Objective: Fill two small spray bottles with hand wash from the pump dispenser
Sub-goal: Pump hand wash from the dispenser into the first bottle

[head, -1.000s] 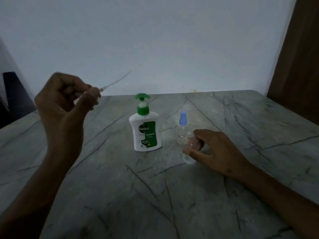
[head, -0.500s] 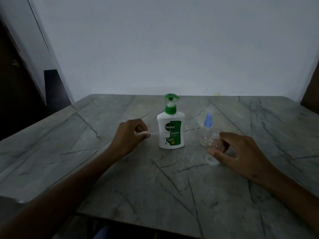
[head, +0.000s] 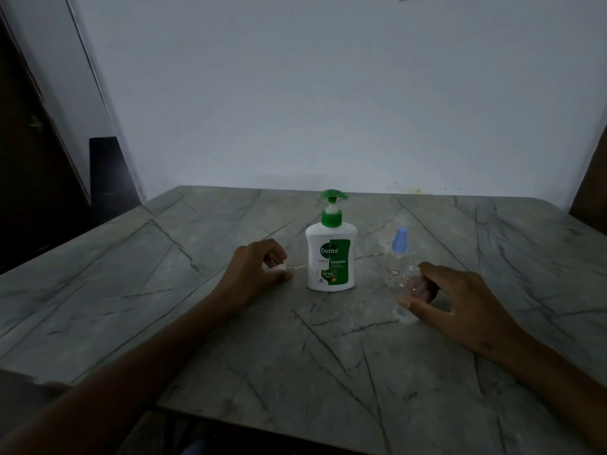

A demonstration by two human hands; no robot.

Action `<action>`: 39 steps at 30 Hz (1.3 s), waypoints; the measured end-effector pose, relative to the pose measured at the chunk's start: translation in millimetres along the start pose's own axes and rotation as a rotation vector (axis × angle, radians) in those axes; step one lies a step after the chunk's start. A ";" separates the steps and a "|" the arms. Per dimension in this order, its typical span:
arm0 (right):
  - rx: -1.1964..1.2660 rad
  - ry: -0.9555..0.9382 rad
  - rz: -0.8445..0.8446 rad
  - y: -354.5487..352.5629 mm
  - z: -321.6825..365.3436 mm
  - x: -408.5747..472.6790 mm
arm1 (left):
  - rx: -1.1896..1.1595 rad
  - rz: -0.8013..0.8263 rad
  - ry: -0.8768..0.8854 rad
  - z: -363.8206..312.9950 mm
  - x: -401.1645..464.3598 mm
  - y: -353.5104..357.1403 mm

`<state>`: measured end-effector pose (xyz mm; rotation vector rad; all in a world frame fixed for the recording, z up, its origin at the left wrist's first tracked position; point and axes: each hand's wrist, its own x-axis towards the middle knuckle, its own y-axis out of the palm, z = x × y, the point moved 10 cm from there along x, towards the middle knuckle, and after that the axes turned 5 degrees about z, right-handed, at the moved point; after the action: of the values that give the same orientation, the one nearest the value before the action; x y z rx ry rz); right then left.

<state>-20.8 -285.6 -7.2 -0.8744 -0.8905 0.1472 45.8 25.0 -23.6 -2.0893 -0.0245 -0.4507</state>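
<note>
A white Dettol pump dispenser (head: 330, 257) with a green pump stands upright mid-table. Just left of it my left hand (head: 254, 274) rests on the table and pinches a white spray head (head: 281, 267), whose thin dip tube points right toward the dispenser. To the right a clear spray bottle with a blue cap (head: 398, 254) stands upright. In front of it my right hand (head: 456, 303) grips an uncapped clear bottle (head: 410, 284) between thumb and fingers, its open neck up.
The grey marble-patterned table (head: 230, 339) fills the view, with its near edge at the bottom. A white wall runs behind. A dark chair back (head: 108, 172) stands at the far left and a wooden panel (head: 591, 178) at the right.
My left hand came down from the raised position with the spray head and settled on the table beside the dispenser. My right hand kept its grip on the uncapped bottle.
</note>
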 end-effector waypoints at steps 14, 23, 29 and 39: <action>-0.015 0.032 0.024 2.9 -0.3 0.4 | -0.019 -0.086 0.033 -5.8 -6.6 -24.7; 0.014 0.054 0.018 1.6 2.5 -0.5 | -0.064 -0.258 0.126 -45.8 6.6 -82.8; 0.011 0.101 -0.052 -13.8 7.5 9.8 | -0.200 -0.284 0.264 -119.8 30.9 -112.5; 0.012 0.210 -0.228 -19.5 47.4 52.5 | -0.233 -0.069 0.105 -173.4 129.9 -68.2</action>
<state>-26.2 -246.0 54.3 -0.7560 -0.7846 -0.1347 100.2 -102.9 156.0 -2.2949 0.0181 -0.6299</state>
